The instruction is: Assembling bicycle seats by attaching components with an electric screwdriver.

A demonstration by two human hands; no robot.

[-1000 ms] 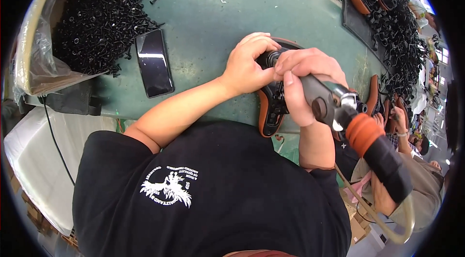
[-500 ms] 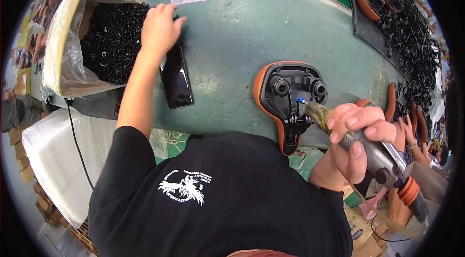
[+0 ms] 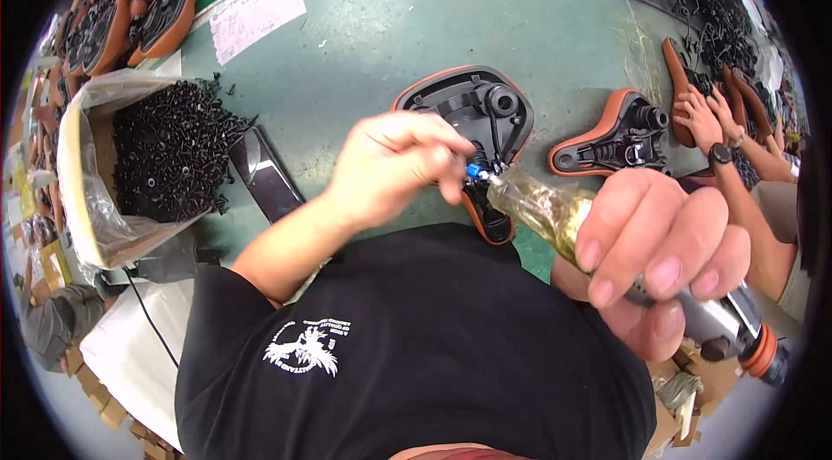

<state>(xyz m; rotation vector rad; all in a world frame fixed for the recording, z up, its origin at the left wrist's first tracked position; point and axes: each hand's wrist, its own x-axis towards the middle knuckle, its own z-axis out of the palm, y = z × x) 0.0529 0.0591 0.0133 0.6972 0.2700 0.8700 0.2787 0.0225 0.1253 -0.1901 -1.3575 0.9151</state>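
Left hand [image 3: 394, 161] meets the blue tip [image 3: 474, 171] of a power driver [image 3: 542, 210] above an upturned bicycle saddle [image 3: 459, 96].
The saddle lies just beyond and right of the left fingers, the nearer ones, its nose toward the wearer. Those fingers are bunched narrow and blurred; whether they pinch anything cannot be told. The right hand [image 3: 659, 243] wraps the driver, which slants up leftward. Green worktop [image 3: 373, 35]; box of black screws [image 3: 78, 174] and phone [image 3: 270, 178] left, second saddle [image 3: 568, 157] right.

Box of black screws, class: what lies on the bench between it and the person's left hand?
In the head view, a dark phone lies on the bench between the box of black screws and the left hand.
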